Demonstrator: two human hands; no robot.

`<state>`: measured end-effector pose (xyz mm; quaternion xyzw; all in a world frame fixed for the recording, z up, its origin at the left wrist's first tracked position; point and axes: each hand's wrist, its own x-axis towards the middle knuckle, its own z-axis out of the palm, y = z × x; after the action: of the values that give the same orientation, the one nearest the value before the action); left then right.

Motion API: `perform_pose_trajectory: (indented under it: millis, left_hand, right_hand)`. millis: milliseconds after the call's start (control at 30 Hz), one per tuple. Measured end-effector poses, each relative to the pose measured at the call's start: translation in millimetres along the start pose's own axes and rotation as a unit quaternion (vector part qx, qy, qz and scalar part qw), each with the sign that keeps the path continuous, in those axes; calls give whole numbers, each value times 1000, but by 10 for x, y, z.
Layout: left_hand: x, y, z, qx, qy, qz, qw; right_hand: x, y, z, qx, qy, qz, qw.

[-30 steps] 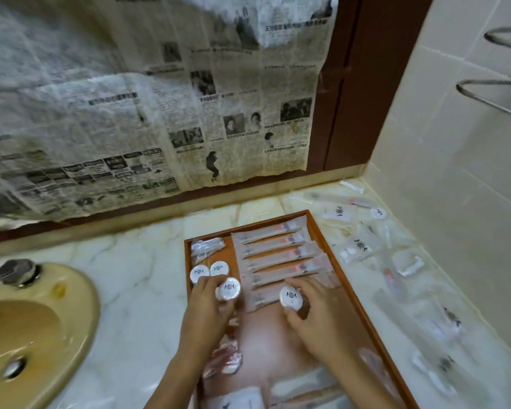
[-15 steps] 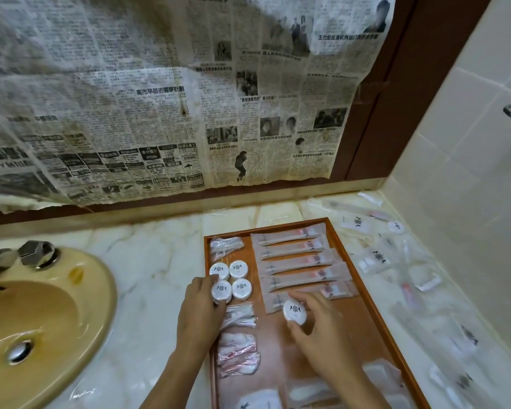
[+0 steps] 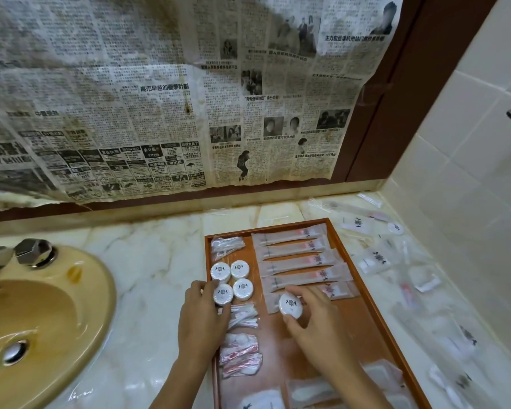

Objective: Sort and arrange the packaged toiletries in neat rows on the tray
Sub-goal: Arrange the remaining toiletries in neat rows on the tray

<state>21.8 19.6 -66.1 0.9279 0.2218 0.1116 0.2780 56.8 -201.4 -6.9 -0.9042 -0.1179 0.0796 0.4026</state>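
1. The left hand (image 3: pixel 202 315) grasps a round white wrapped soap puck (image 3: pixel 222 293), nearest of four grouped on the brown wooden tray (image 3: pixel 375 308).
2. The right hand (image 3: pixel 316 321) pinches another white puck (image 3: pixel 290 304) just before the long sachets (image 3: pixel 295 262).

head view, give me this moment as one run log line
left hand grip: bottom-left of four round soaps | right hand grip: fifth soap, pinched over tray | long sachets: rowed | loose packets: on counter
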Motion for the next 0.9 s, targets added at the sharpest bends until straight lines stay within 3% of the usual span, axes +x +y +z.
perform_pose_trajectory:
  millis: [200,367,900]
  left_hand:
    - [-92,-90,-18,-151,30,-51,987]
    - [-178,-233,51,-191,55,-18,980]
    - [-106,-343,116,-155,36,14,987]
  right_hand:
    - [182,-134,30,-9,-3,-33,999]
    - [489,-318,189,-27,-11,-57,998]
    - [1212,-424,821,-127,-73,-63,987]
